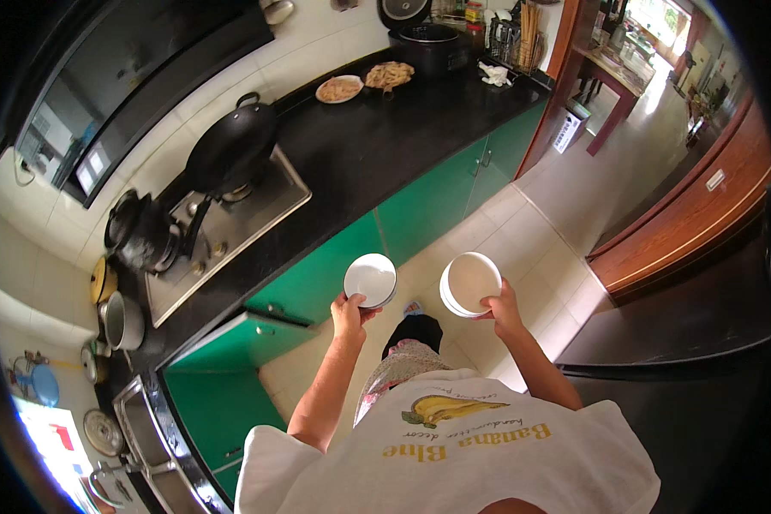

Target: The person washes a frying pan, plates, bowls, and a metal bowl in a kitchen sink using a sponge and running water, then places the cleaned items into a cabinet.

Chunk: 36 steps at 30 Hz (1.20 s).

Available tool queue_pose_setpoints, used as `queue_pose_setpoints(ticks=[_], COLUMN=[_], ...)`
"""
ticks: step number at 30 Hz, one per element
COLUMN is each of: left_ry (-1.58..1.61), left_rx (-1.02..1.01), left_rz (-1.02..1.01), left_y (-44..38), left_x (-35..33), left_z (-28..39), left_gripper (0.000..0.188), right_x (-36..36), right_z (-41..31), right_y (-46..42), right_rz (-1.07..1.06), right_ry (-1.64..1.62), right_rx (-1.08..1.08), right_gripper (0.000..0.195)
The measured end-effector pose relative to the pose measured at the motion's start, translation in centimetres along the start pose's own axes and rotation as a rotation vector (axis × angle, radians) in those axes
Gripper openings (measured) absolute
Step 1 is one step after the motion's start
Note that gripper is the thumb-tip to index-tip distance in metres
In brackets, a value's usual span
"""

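My left hand (352, 315) grips a small white bowl (370, 280) by its near side, the thumb over the rim. A second rim shows beneath it, so it looks like a stack. My right hand (504, 308) holds another stack of white bowls (471, 283), thumb inside the top one and fingers under it. No food shows inside either top bowl. Both stacks are in mid-air above the tiled floor (424, 283), apart from each other and in front of my body.
The black countertop (360, 148) carries a gas stove (244, 212), a wok (231, 144), a black kettle-like pot (142, 231), two plates of food (339, 89) and a rice cooker (430, 48). A green cabinet door (250, 340) stands ajar at left. A doorway opens ahead right, beside a wooden door (687, 218).
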<state>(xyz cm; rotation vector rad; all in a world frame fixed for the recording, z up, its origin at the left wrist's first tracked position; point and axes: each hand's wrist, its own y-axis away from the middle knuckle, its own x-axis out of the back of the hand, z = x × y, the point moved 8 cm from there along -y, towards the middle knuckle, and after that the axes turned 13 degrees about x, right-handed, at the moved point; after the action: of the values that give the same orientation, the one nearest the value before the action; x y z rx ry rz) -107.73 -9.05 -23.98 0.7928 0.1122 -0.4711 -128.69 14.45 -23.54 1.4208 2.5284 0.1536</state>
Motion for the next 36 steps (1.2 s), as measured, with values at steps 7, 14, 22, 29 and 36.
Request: queue_pose_setpoints(ticks=[7,14,22,29,36], left_ry=[-0.114,-0.209,-0.227,-0.161,-0.542], left_rx=[-0.054,-0.072,-0.137,-0.214,-0.255], left_rz=[-0.006,0.068,0.277,0.494,0.98], left_y=[-13.5,-25.8,-32.0,-32.4,-29.8], left_x=[-11.7,-20.8,-27.7,-30.9,-30.4], left_z=[6.3,10.4,12.6,13.7,16.1], left_gripper=[0.026,0.021,0.03,0.023,0.029], right_x=[1.5,3.6,5.9,6.0,2.5], right_z=[-5.6,-8.8,-11.7,-12.4,-12.7], right_y=[-13.1,-25.4,-42.1,-53.7,-59.1], right_rz=[0.066,0.078,-0.118,-0.273,-0.328], right_ry=[-0.046,-0.039,0.037,0.13,0.156], right_rx=[0.074,0.077,0.075,0.024,-0.006], right_gripper=[0.051,0.056,0.049,0.045,0.039])
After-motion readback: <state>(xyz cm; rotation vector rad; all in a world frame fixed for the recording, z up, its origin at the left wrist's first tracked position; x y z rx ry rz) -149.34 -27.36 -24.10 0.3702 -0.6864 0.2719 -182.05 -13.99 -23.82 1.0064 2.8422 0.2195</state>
